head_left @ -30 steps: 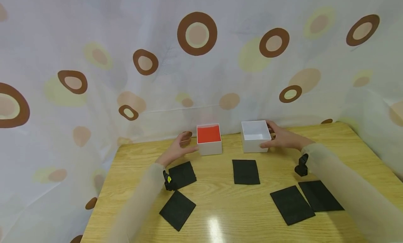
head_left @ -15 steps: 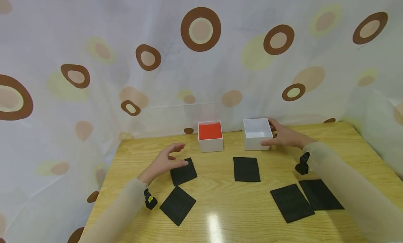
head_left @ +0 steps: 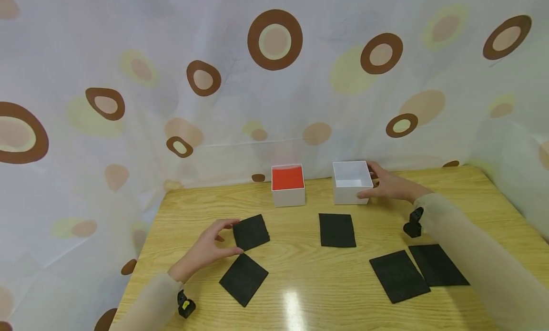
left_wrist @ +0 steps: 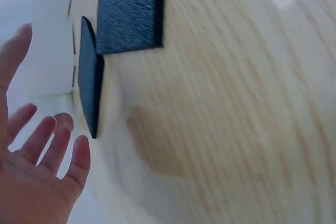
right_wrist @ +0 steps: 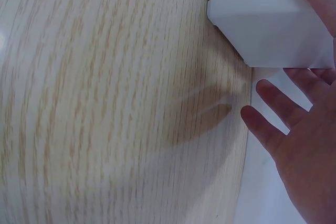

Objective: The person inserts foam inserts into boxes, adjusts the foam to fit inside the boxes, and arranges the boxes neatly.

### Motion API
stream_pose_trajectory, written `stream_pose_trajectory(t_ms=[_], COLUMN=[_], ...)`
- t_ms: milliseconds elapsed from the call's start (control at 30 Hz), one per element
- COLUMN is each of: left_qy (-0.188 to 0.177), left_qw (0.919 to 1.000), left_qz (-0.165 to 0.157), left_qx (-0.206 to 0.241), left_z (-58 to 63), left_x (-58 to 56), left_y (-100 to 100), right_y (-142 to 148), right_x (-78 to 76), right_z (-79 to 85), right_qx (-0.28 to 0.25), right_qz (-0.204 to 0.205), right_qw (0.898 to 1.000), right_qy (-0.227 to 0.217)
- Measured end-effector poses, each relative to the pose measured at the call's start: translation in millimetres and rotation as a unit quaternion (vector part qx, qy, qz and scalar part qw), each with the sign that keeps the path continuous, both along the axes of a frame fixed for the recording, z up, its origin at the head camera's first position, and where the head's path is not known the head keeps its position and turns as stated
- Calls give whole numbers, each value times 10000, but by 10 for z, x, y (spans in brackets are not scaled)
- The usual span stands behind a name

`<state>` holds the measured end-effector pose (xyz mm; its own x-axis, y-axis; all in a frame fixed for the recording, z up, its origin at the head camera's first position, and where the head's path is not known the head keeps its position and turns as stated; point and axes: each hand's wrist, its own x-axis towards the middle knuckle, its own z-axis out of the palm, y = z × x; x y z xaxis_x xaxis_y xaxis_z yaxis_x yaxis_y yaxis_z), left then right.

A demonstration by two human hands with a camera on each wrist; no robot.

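Observation:
In the head view my left hand [head_left: 206, 250] is low over the table, thumb and fingers spread apart, at the left edge of a flat black square [head_left: 251, 232]. Whether the fingertips touch it is unclear. The left wrist view shows that hand [left_wrist: 42, 171] with nothing in it, beside the thin black square [left_wrist: 90, 82]. My right hand [head_left: 390, 185] holds a white open-topped box [head_left: 350, 195] by its right side, thumb on the front wall and fingers around the back. In the right wrist view part of the box [right_wrist: 278, 35] lies between thumb and fingers.
Left of the held box stands another white box [head_left: 289, 199] with red inside. More black squares lie on the wooden table [head_left: 296, 259]: one [head_left: 243, 279] front left, one [head_left: 337, 230] in the middle, two at right [head_left: 400, 276]. A patterned curtain [head_left: 240, 121] hangs behind.
My left hand has left the side of the red-filled box and come down toward the front left, to the black square. My right hand stays on the white box.

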<state>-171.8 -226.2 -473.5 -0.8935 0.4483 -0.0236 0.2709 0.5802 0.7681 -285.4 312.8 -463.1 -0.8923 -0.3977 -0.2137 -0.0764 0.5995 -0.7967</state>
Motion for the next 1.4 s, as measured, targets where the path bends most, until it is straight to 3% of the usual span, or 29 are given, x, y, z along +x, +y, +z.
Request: stream_pose_trajectory(t_ms=[100,233,567,1400], left_qy=[-53,-237,-74,257], left_qw=[9995,9988,9963,9927], left_qz=[286,394,165,-139], left_qx=[-101,-137,-845,-1169], left_z=[-49,-116,-223,-181], left_x=[-3,-28,-84,-137], left_y=[-22,-39,-25,-53], right_y=[4,10,21,21], right_x=[2,-3,0,1], right_z=[8,-5,-82,-22], right_qx=[43,68,85,110], right_qz=[-9,-26,-74,-92], right_qw=[10000,10000,9999,9999], right_qy=[-9,12,85,7])
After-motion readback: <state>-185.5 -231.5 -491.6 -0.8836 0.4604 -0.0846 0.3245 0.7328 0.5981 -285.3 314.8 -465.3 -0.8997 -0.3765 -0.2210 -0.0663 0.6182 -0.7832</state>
